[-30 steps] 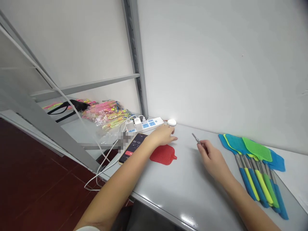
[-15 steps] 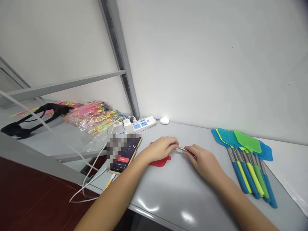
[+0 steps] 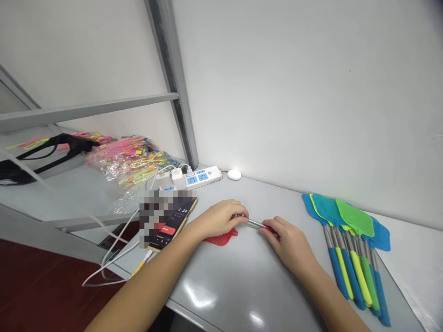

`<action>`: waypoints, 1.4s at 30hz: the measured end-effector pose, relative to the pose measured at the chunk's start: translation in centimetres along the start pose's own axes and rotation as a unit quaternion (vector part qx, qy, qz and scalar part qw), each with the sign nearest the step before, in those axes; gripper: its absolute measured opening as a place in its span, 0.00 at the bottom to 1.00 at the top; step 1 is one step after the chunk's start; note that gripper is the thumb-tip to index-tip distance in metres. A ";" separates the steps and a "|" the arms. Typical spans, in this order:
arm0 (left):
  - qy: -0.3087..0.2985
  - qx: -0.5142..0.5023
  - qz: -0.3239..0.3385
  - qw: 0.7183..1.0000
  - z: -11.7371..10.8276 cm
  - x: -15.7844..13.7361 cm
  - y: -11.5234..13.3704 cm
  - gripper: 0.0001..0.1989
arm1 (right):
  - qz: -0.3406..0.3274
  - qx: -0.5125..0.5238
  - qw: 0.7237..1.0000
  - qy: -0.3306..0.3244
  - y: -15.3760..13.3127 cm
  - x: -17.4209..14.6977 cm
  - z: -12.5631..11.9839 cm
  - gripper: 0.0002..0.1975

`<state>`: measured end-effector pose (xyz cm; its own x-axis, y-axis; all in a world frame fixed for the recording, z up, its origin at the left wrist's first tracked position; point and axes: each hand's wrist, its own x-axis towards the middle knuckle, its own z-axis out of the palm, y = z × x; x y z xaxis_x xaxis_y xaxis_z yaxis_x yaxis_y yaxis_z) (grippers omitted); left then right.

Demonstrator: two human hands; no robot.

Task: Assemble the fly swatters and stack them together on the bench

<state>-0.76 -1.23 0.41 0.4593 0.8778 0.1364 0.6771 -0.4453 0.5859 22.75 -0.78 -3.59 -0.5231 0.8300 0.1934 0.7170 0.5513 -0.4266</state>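
Since the frame of one second ago, the right hand (image 3: 284, 236) has closed the gap to the left hand (image 3: 224, 218), and the rod (image 3: 255, 223), then in the right alone, now spans both. Left fingers and thumb pinch its left end; right fingers and thumb grip the other. A little red shows at the fingertips of each hand; what it belongs to cannot be told.

The rod sits at centre frame, bare between the hands and sloping slightly down to the right. Just below the left hand, partly covered by it, a red head (image 3: 220, 239) lies flat on the table (image 3: 256, 286).

Left of centre, near the left forearm, is a phone (image 3: 177, 220) with its screen lit. Beyond it stand a power strip (image 3: 203, 177) and a white disc (image 3: 234, 174). At lower right, swatters (image 3: 358, 219) in blue, green and yellow lie overlapping, handles toward the bottom edge. Bags (image 3: 128, 159) occupy the left of the frame.
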 end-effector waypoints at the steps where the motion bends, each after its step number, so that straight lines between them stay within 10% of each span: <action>1: 0.002 -0.001 -0.001 1.000 0.2 0.0 0.0 0.10 | 0.000 0.003 1.000 0.004 0.2 0.0 0.1 0.14; 18: 0.011 0.091 -0.067 0.994 -1.3 -0.9 -2.8 0.11 | -0.014 -0.055 0.998 0.015 -0.1 0.3 0.8 0.14; 24: -0.075 0.145 -0.132 0.978 -2.1 -2.4 -3.3 0.34 | 0.006 -0.044 0.998 -0.045 -0.2 0.2 0.0 0.15; 32: -0.111 0.104 -0.140 0.978 -1.4 -1.5 -1.8 0.25 | 0.016 -0.005 0.995 -0.100 0.2 -0.2 -2.0 0.12; 42: 0.053 0.046 -0.119 0.990 -1.4 -0.6 -2.2 0.18 | 0.046 -0.057 0.995 -0.065 0.2 -0.2 -3.1 0.24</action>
<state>-3.39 -0.54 0.17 0.2198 0.9715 0.0889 0.8113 -0.2326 0.5364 24.39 -0.54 -1.01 -0.5029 0.8634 0.0397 0.8083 0.4861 -0.3321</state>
